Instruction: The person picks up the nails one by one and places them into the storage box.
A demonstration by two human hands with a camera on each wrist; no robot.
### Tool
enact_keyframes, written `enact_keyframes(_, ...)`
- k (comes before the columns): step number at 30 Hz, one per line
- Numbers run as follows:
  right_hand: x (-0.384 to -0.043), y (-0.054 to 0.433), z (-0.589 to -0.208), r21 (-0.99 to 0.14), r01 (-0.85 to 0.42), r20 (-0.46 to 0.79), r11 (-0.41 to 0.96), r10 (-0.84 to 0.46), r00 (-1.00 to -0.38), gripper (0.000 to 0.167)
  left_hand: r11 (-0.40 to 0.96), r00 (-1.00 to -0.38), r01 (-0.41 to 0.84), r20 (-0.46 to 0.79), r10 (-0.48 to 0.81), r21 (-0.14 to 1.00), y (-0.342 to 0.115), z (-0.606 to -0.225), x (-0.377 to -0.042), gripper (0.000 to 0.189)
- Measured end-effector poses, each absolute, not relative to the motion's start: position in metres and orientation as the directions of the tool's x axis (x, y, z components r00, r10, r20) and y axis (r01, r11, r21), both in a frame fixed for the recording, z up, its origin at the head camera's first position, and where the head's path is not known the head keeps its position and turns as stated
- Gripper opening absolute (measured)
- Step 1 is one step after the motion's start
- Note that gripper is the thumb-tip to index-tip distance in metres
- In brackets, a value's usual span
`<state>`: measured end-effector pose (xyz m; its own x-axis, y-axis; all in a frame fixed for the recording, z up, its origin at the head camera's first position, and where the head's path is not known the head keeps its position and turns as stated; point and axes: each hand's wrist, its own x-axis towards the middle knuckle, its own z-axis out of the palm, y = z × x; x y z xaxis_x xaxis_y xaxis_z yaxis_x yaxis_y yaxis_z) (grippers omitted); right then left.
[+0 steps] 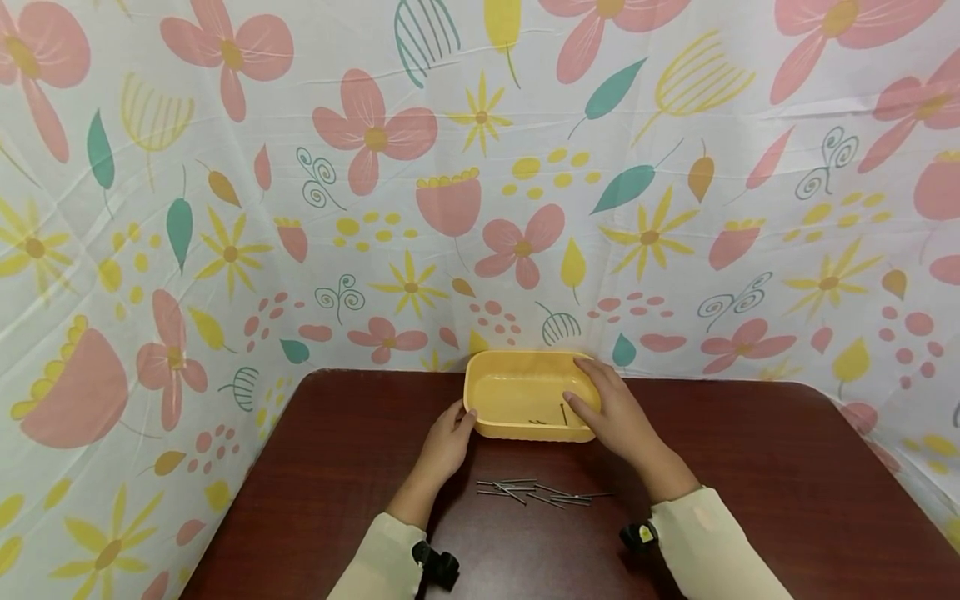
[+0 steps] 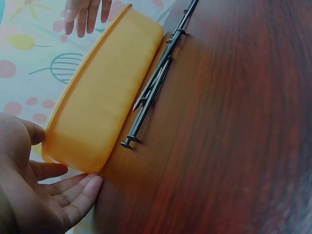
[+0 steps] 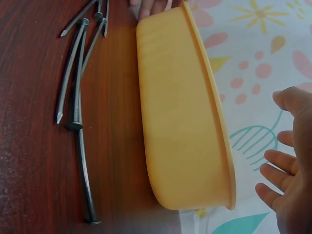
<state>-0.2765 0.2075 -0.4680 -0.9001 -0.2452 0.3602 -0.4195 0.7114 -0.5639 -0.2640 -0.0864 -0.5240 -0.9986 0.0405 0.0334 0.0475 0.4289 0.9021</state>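
Note:
A yellow plastic bin (image 1: 517,433) stands at the far edge of the table, several nails (image 1: 564,414) lying inside it. At the bin's left end is my left hand (image 1: 447,442), its thumb by the front corner and its fingertips right at the end wall and base. My right hand (image 1: 618,408) reaches over the bin's right end, thumb and fingers spread apart. A gap shows between that hand (image 3: 287,165) and the bin (image 3: 185,112) in the right wrist view. Several long steel nails (image 1: 525,490) lie loosely grouped in front of the bin.
The dark red-brown wooden table (image 1: 337,467) reaches back to a white cloth (image 1: 465,208) printed with flowers, which hangs behind it and along the left side. Black wrist cameras (image 1: 437,567) are worn at both light sleeves.

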Motion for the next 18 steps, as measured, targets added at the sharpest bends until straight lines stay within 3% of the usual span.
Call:
enact_keyframes(12, -0.264, 0.212, -0.468, -0.538, -0.451, 0.392, 0.713, -0.262, -0.882, 0.057, 0.44, -0.999, 0.038, 0.027, 0.03, 0.897, -0.086, -0.524, -0.264, 0.053)
enact_keyframes(18, -0.25, 0.217, -0.468, -0.52, -0.481, 0.413, 0.706, -0.285, -0.865, 0.054, 0.433, -0.999, 0.026, 0.011, 0.037, 0.901, -0.086, -0.522, -0.263, 0.059)
